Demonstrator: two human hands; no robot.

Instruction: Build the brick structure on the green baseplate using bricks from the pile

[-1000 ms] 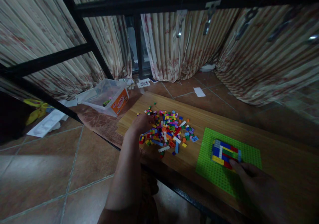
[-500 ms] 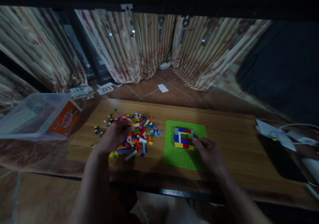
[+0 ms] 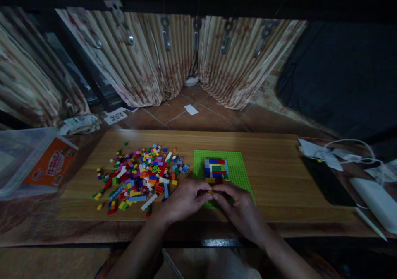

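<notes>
My left hand (image 3: 189, 198) and my right hand (image 3: 237, 202) meet over the near part of the green baseplate (image 3: 240, 163). Between their pinched fingertips is a small yellow brick (image 3: 211, 192), mostly covered by the fingers. Just beyond them a block of built bricks (image 3: 216, 168) in blue, red, yellow, white and green sits on the baseplate; its near edge is partly hidden by my hands. To the left of my left hand a loose pile of toy bricks (image 3: 136, 198) in many colours spreads over the wooden tabletop.
A clear plastic bin (image 3: 18, 138) with an orange label stands at the left end of the wooden tabletop (image 3: 276, 167). On the right lie a black flat item (image 3: 328, 183), papers (image 3: 319, 152), cables and a white box (image 3: 374, 200). Curtains hang behind.
My left hand has moved right from the brick pile to the baseplate. My right hand has left the built block's right side and come nearer, joining the left at the yellow brick. The view has shifted.
</notes>
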